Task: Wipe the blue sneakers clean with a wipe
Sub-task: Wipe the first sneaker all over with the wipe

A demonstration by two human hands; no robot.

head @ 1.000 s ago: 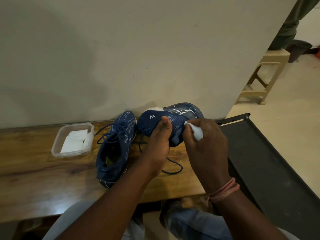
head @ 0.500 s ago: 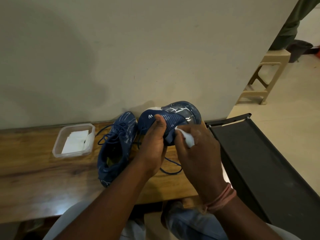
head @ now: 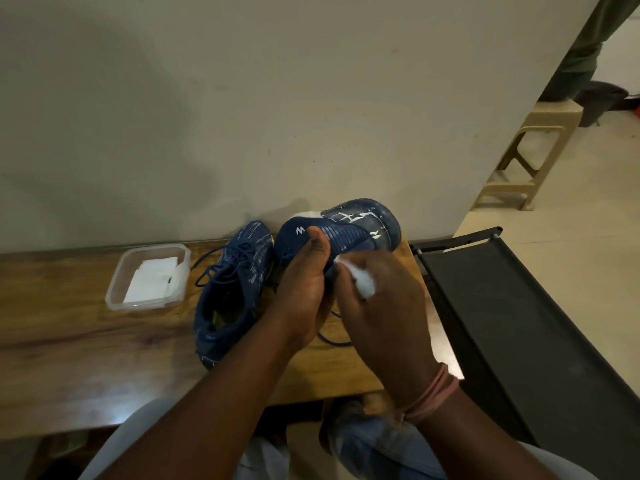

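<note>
Two blue sneakers are on the wooden table (head: 69, 341). One sneaker (head: 232, 289) lies flat, laces up, left of my hands. The other sneaker (head: 349, 226) is tipped on its side with the toe toward the wall, and my left hand (head: 304, 292) grips it around the tongue, thumb on top. My right hand (head: 381, 306) holds a crumpled white wipe (head: 363, 280) pressed against that sneaker's near side. Its lower half is hidden behind both hands.
A clear plastic container (head: 116, 292) with folded white wipes sits on the table at the left. A wall stands close behind the sneakers. A black rack (head: 519, 323) adjoins the table's right end. A beige plastic stool (head: 526, 157) is on the floor beyond.
My right hand with the wipe has slid leftward and toward me along the held sneaker's side, from near the toe to beside my left hand. The other sneaker has stayed put.
</note>
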